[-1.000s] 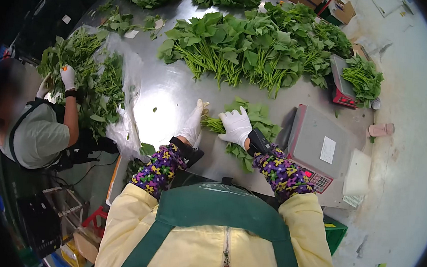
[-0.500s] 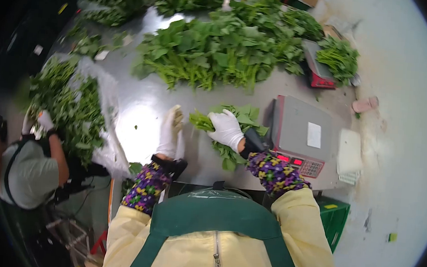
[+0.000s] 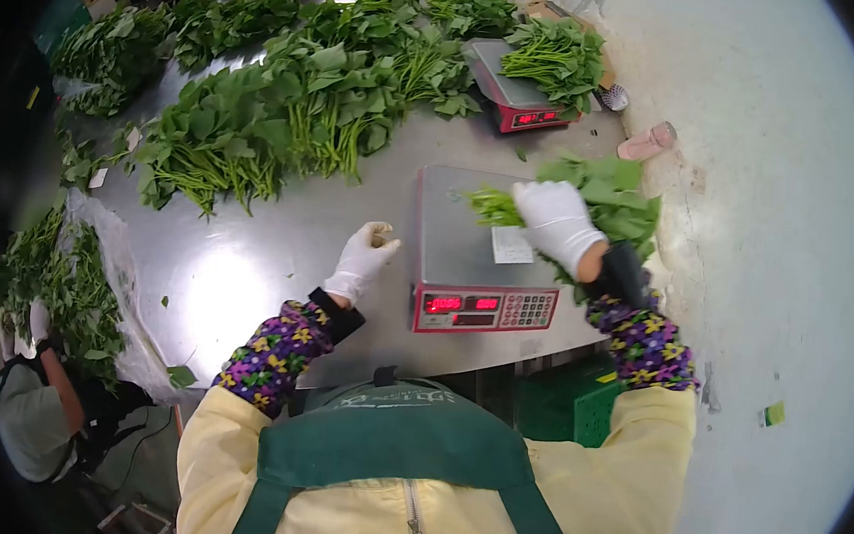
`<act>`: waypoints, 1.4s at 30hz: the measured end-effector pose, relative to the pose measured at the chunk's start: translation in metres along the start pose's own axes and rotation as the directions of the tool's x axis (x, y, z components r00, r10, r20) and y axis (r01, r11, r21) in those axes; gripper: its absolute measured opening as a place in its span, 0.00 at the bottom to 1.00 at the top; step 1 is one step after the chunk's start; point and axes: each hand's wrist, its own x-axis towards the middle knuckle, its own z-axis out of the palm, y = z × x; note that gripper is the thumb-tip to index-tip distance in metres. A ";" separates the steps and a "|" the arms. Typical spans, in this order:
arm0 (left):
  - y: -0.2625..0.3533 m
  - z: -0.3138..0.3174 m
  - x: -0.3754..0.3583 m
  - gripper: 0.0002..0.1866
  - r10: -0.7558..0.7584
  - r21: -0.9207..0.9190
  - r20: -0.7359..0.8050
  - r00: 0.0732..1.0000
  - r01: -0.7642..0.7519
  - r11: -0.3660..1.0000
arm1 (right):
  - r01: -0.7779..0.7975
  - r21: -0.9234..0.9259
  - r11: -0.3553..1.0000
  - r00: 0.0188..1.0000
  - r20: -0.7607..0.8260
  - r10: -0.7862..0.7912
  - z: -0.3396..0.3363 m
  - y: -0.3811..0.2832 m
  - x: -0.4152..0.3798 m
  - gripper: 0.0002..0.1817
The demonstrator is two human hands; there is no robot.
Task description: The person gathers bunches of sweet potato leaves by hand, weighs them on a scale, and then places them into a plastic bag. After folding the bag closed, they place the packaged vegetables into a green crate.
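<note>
Gripped in my gloved right hand (image 3: 556,222) is a bunch of leafy greens (image 3: 618,202), with its stems toward the left. The hand and bunch are over the right part of a grey scale (image 3: 459,239) with a red front and lit red digits. A white paper (image 3: 512,245) lies on the scale's plate. My gloved left hand (image 3: 365,260) is just left of the scale above the metal table (image 3: 278,245), its fingers curled and apart, with nothing seen between them.
Several bunches of greens (image 3: 299,106) lie across the back. A second scale (image 3: 510,98) holds another bunch (image 3: 558,62). A pink bottle (image 3: 648,141) lies by the wall. At far left a co-worker (image 3: 34,417) handles greens on a plastic sheet (image 3: 116,273).
The view has shifted to the right. My right hand has carried the bunch from the table to over the scale. My left hand's fingers have curled.
</note>
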 end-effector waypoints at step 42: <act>-0.075 -0.323 0.109 0.16 -0.316 -0.361 -0.862 0.395 -0.041 0.932 | 0.208 0.861 0.464 0.949 -0.292 0.117 0.072 -0.375 0.341 0.27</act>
